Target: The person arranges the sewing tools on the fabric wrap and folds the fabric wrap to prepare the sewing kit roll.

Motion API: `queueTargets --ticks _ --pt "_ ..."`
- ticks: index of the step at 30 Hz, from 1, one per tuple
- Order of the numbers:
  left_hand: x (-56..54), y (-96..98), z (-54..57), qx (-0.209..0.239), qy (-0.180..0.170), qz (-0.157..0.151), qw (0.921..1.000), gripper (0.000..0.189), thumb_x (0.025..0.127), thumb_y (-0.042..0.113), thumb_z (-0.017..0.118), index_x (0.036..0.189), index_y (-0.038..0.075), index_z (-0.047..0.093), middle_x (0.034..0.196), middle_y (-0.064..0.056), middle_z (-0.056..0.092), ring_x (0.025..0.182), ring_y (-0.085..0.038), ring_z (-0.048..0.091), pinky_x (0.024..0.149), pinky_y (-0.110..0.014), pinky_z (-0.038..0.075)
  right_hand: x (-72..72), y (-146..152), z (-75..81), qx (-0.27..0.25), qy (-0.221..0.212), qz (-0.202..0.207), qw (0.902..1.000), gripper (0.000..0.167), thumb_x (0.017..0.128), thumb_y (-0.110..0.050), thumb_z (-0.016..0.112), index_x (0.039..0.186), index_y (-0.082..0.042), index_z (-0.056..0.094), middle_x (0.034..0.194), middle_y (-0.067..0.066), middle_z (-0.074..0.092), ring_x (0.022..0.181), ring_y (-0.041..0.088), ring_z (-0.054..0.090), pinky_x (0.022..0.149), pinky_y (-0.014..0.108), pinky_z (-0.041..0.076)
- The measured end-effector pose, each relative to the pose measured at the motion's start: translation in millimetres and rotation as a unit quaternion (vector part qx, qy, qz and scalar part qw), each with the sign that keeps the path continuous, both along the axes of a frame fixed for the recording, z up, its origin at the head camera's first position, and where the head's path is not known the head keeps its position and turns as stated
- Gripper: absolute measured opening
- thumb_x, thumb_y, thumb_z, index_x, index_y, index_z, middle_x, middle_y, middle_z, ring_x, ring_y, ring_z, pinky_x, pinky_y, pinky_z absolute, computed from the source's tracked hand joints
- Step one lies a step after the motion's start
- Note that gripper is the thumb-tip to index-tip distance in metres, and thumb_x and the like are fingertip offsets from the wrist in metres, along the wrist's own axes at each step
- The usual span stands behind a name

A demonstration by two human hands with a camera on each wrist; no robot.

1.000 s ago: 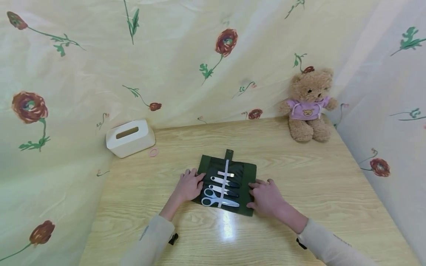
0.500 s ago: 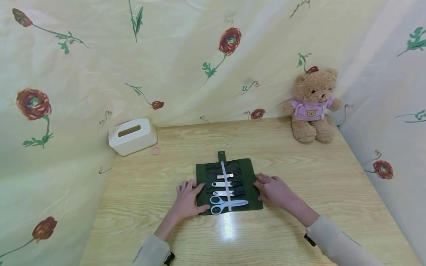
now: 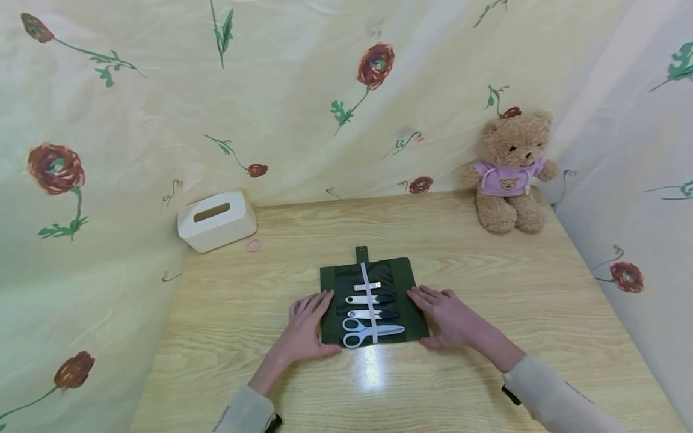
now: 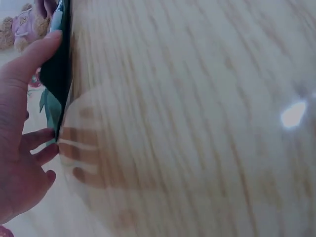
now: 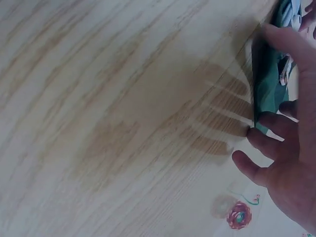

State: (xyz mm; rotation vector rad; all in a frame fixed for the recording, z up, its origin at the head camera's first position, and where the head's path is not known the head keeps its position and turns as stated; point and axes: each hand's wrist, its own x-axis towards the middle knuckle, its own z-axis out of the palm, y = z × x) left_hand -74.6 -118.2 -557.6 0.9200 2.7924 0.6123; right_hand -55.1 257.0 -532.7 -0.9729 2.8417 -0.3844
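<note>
An unfolded dark green tool roll lies flat on the wooden table, its snap strap pointing away from me. A pale elastic band crosses the things in it: light-blue-handled scissors, two white tools with dark ends, and a small nail clipper. My left hand rests along the roll's left edge, fingertips and thumb touching it. At the right edge my right hand does the same, its fingers extended. Both wrist views show fingertips at the green fabric edge without curling round it.
A white tissue box stands at the back left, with a pink ring beside it. In the back right corner sits a teddy bear in a lilac shirt. Floral sheeting hangs behind the table and along its sides.
The tool roll has turned counterclockwise on the table and sits squarer to me. Both hands moved with it. In the last half second, only the fingers shifted slightly and straightened along its edges.
</note>
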Motion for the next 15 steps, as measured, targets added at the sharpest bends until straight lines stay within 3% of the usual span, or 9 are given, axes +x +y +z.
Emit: queueTargets --ticks 8,12,15 --pt "5.4 -0.9 -6.8 0.054 0.078 -0.032 0.995 0.067 0.092 0.052 0.064 0.148 0.018 0.05 0.15 -0.028 0.039 0.137 -0.049 0.035 0.101 -0.066 0.031 3.3 -4.9 -2.3 -0.01 0.08 0.025 0.9964 0.069 0.09 -0.039 0.067 0.142 0.004 0.051 0.138 0.029 0.053 0.125 0.047 0.051 0.083 0.06 0.046" --pt "8.5 0.9 -11.0 0.078 0.1 -0.042 0.991 0.049 0.094 0.038 0.065 0.138 0.015 0.062 0.151 -0.029 0.036 0.135 -0.054 0.034 0.101 -0.068 0.031 6.5 -6.1 -2.6 0.003 0.088 0.033 0.9955 0.059 0.095 -0.039 0.065 0.141 -0.003 0.055 0.139 0.03 0.05 0.127 0.048 0.049 0.083 0.058 0.046" --pt "9.8 1.1 -11.9 0.086 0.103 -0.041 0.9901 0.046 0.094 0.035 0.064 0.135 0.014 0.065 0.152 -0.029 0.036 0.135 -0.055 0.034 0.102 -0.068 0.03 8.0 -5.2 -2.8 0.003 0.083 0.029 0.9961 0.057 0.095 -0.039 0.065 0.141 -0.006 0.057 0.141 0.03 0.049 0.129 0.048 0.047 0.084 0.058 0.045"
